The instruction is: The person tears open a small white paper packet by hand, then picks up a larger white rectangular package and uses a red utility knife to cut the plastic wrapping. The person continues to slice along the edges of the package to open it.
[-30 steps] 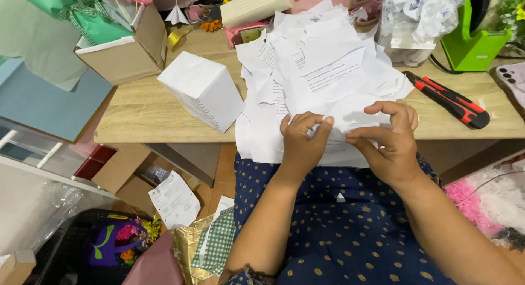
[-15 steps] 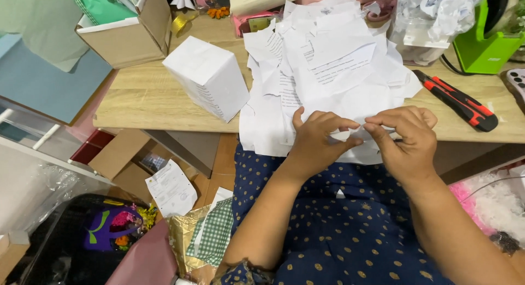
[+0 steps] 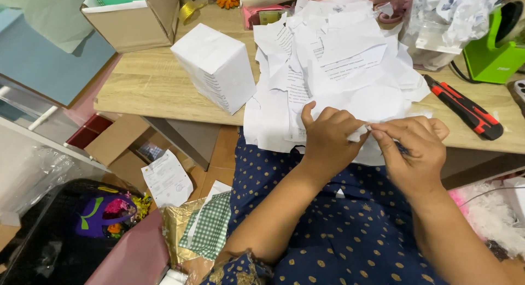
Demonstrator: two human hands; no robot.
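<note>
White paper scrap (image 3: 360, 133) pinched between left hand (image 3: 328, 140) and right hand (image 3: 411, 151), both closed on it with fingertips meeting at the near edge of the wooden table (image 3: 158, 83), just above the lap in the dark blue dotted dress (image 3: 350, 236). Small, crumpled, pale; mostly covered by the fingers, so shape and any print hard to make out. Just beyond the hands, touching them, a loose pile of torn white sheets (image 3: 333, 61) with grey printed lines, spilling over the table's near edge. Left of the pile, a white wrapped box (image 3: 214, 66) standing tilted on the tabletop; farther left, an open cardboard box (image 3: 136, 20), cut off at the top. Right of the pile, a red and black utility knife (image 3: 465, 106) lying flat, and far right a green stand (image 3: 492, 53), partly out of view. Near left, below the table, a printed slip (image 3: 167, 178), green checked cloth (image 3: 210, 225) and a dark bag (image 3: 71, 236), contents unclear.
</note>
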